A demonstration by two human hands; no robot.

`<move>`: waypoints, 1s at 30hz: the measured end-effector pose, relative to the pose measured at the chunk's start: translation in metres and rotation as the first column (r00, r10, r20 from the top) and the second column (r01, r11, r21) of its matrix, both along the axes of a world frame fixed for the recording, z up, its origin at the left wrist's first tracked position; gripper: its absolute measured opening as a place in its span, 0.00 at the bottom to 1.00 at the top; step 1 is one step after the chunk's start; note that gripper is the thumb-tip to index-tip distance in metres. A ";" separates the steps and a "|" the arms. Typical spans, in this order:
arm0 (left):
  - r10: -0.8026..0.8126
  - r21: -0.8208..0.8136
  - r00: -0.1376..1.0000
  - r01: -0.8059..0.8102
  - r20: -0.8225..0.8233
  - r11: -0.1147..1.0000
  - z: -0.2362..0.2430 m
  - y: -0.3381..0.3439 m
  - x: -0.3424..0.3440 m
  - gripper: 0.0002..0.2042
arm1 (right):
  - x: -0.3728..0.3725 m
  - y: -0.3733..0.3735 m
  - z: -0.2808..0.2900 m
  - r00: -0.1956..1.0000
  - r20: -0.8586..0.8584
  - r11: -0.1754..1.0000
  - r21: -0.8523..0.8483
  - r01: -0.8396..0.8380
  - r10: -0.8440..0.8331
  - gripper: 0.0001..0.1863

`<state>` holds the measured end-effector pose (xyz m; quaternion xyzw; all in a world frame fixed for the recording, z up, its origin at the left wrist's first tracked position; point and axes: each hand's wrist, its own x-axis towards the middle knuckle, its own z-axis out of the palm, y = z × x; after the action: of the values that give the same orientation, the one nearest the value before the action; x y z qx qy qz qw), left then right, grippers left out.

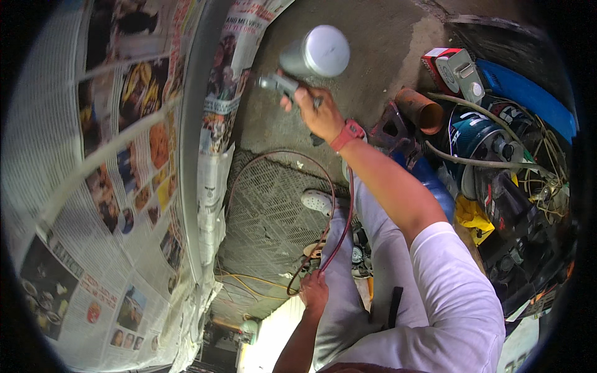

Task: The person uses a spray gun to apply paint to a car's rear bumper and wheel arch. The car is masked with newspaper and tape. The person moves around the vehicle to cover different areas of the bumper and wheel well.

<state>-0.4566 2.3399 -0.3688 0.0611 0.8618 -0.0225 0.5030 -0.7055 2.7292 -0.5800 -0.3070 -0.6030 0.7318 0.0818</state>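
Observation:
My right hand (pixel 314 112), with a red watch at its wrist, is wrapped round the handle of a spray gun (pixel 278 82). The gun's nozzle points left toward a grey strip (pixel 198 124) running between newspaper coverings. A cup with a whitish round lid (pixel 327 51) sits on the gun, slightly blurred. Lower down, beside my leg, my left hand (pixel 314 290) is closed on a dark red hose (pixel 347 231). The hose loops over the floor and runs up toward my right wrist. Whether the gun sprays, I cannot tell.
Newspaper sheets (pixel 140 205) cover the large surface on my left. A patterned mat (pixel 273 217) lies underfoot. Along the right stand a red and silver can (pixel 457 71), a rusty pipe piece (pixel 421 112), dark bottles (pixel 479 137), a yellow bag (pixel 474 219) and loose cables.

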 end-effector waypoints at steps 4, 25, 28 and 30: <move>0.066 0.090 0.998 -0.065 -0.004 0.994 -0.017 0.033 -0.026 0.15 | -0.046 0.091 -0.008 0.974 0.010 0.969 0.098 0.225 -0.227 0.38; -0.152 0.013 0.961 0.159 -0.230 0.987 -0.001 -0.006 -0.034 0.18 | -0.039 0.047 -0.025 0.975 -0.146 0.977 0.112 0.182 -0.165 0.32; -0.183 -0.054 0.963 0.176 -0.196 0.983 0.002 -0.032 -0.035 0.20 | -0.012 0.005 -0.018 0.939 -0.308 0.989 -0.064 0.137 -0.150 0.28; -0.137 -0.051 0.964 0.128 -0.226 0.990 -0.033 -0.045 -0.029 0.21 | -0.006 -0.021 -0.015 0.935 -0.318 0.969 0.131 0.209 -0.159 0.28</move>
<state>-0.4854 2.2948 -0.4020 0.1065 0.9075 -0.0784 0.3987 -0.7115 2.7079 -0.5945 -0.2376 -0.6091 0.7080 0.2670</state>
